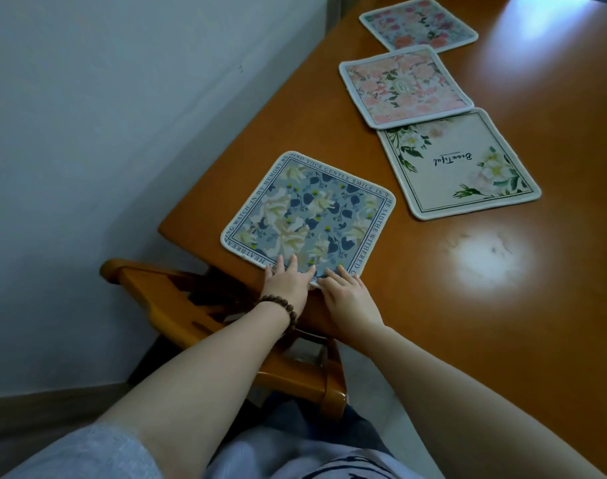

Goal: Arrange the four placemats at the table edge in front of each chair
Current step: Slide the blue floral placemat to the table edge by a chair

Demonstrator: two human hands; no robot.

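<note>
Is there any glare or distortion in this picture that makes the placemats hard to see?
Head view: a bright glare patch lies on the bare table right of the blue placemat, and another near the far end; neither covers a mat. The farthest placemat looks soft and slightly blurred. Wide-angle distortion bends the table edge. Both hands, left hand and right hand, stay sharp.

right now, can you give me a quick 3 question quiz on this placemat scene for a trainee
1. True or false: both hands rest on the blue placemat.
2. Which placemat overlaps the cream placemat? A) the peach placemat B) the pink rose placemat
3. Fill in: the beaded bracelet is on the ___ wrist.

Key
1. True: the left hand and right hand press its near edge, above the chair.
2. A
3. left
</note>
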